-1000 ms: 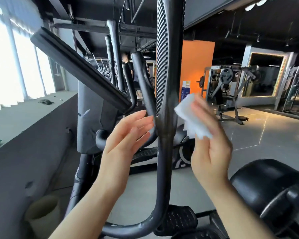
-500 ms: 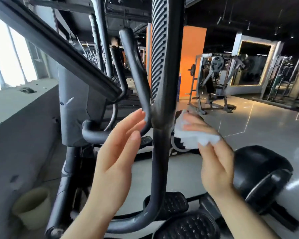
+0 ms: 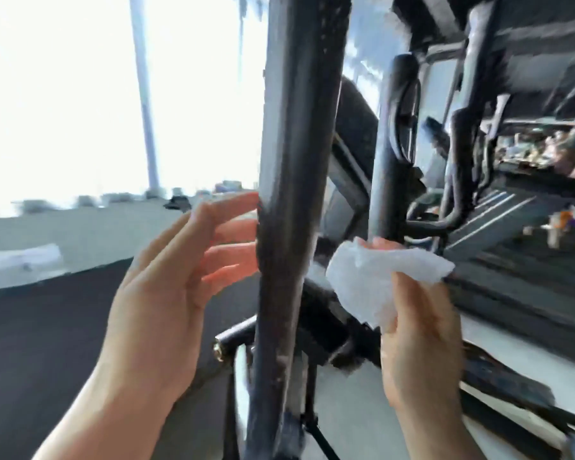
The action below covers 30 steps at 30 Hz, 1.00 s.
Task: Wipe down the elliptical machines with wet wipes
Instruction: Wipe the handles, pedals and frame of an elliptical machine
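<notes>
A thick dark upright bar of the elliptical (image 3: 289,180) fills the middle of the blurred head view. My left hand (image 3: 166,280) is just left of the bar, its fingers spread and straight, their tips going behind the bar's edge. My right hand (image 3: 419,330) is right of the bar and pinches a crumpled white wet wipe (image 3: 375,277). The wipe sits a little clear of the thick bar, in front of the lower end of a second, thinner dark bar (image 3: 392,154).
A grey window ledge (image 3: 90,234) with small items runs along the left under bright windows. More dark machine frames and handles (image 3: 472,104) crowd the upper right. A bolt-ended crossbar (image 3: 229,340) juts out low beside the thick bar.
The view has swung left towards the windows and closer to the bar. My right hand with the wipe has come off the bar's right side and my left hand's fingers have spread.
</notes>
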Tool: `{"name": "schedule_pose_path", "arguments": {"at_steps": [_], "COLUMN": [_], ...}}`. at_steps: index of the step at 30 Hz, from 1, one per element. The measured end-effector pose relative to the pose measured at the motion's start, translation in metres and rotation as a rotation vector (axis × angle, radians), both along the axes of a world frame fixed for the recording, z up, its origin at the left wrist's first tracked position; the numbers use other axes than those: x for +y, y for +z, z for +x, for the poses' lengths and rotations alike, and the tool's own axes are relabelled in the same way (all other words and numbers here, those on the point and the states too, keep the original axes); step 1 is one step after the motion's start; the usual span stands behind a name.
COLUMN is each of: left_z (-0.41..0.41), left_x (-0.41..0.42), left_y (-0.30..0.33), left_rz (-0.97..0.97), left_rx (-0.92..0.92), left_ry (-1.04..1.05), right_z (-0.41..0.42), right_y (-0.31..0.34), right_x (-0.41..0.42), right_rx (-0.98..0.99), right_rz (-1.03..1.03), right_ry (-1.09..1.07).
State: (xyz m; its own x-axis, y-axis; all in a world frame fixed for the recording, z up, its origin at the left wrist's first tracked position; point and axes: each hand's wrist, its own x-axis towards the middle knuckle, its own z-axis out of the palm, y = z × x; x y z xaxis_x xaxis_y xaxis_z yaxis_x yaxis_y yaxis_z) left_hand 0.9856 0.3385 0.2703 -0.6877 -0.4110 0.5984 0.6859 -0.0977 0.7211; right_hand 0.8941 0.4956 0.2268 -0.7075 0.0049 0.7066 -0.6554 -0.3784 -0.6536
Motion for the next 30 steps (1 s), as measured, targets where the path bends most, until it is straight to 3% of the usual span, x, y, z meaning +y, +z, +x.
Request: {"name": "schedule_pose_path", "arguments": {"at_steps": [3, 5, 9, 16, 19, 22, 25, 28, 30], "left_z": [0.01, 0.013, 0.02, 0.03, 0.033, 0.033, 0.034, 0.041, 0.047], "left_x": [0.016, 0.023, 0.029, 0.03, 0.026, 0.025, 0.03, 0.028, 0.026], "left_y": [0.006, 0.01, 0.013, 0.015, 0.014, 0.018, 0.029, 0.038, 0.041], "left_rz": [-0.068, -0.063, -0.083, -0.216, -0.265, -0.23, -0.165, -0.087, -0.045], "left_rx": [-0.059, -0.108, -0.168, -0.223, -0.263, -0.299, -0.306, -0.251, -0.221], "left_ry": [0.141, 0.215, 0.258, 0.236, 0.2, 0.203, 0.26, 0.252, 0.21], "right_z": [0.001, 0.001, 0.011, 0.01, 0.016, 0.027, 0.027, 0.013, 0.004], "right_y": [0.026, 0.051, 0.076, -0.004, -0.02, 0.014, 0.092, 0.136, 0.126], "right_x": [-0.008, -0.019, -0.05, -0.047, -0.032, -0.019, -0.018, -0.034, -0.042], "right_rx": [0.015, 0.032, 0.283, 0.635, 0.627, 0.634, 0.785, 0.983, 1.103], "right_rz": [0.058, -0.022, -0.11, 0.148, 0.24, 0.107, 0.023, 0.136, 0.325], "right_ry": [0.153, 0.22, 0.056, -0.078, -0.075, -0.189, -0.386, -0.543, -0.543]}}
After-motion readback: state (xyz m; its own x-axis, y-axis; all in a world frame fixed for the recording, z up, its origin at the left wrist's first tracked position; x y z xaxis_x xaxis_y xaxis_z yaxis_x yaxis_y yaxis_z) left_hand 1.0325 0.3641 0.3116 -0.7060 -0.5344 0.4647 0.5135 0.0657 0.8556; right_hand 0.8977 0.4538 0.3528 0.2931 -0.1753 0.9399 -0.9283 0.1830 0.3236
